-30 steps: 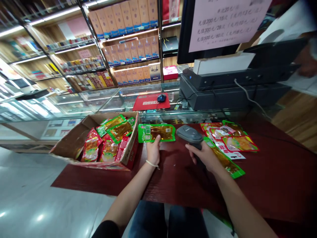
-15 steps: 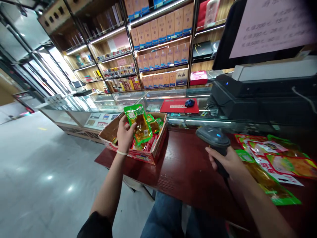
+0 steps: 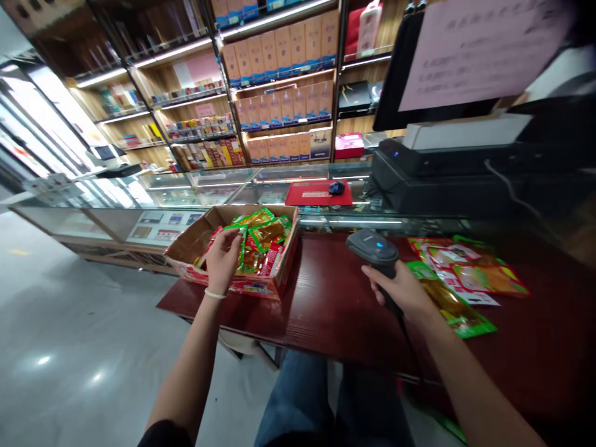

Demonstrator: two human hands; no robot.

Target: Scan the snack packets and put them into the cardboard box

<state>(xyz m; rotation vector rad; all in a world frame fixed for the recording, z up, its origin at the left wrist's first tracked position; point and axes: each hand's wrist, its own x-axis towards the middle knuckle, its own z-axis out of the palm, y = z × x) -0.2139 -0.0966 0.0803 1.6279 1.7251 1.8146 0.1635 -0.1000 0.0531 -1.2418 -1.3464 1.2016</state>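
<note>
My left hand [image 3: 222, 259] is over the near left part of an open cardboard box [image 3: 283, 277]. Its thumb and fingers close on the edge of a green-edged snack packet [image 3: 241, 253]. That packet is low among the others and partly hidden by the hand. Beside it in the box are more green-edged packets [image 3: 270, 232] with amber contents, and a red packet [image 3: 271, 258]. My right hand [image 3: 404, 288] grips a dark handheld barcode scanner [image 3: 372, 248] by its handle, above the table, its head showing a blue light.
Right of the scanner, several snack packets [image 3: 484, 277] lie overlapping on the dark red tabletop [image 3: 321, 298]. Behind stands a glass counter [image 3: 205, 186] with a red mat [image 3: 298, 194] and a mouse [image 3: 336, 187]. A monitor [image 3: 395, 74] with a pink paper note rises at right.
My left hand has lowered the green-edged packet from above the box down among the others. The view has turned slightly right. My right hand still holds the scanner.
</note>
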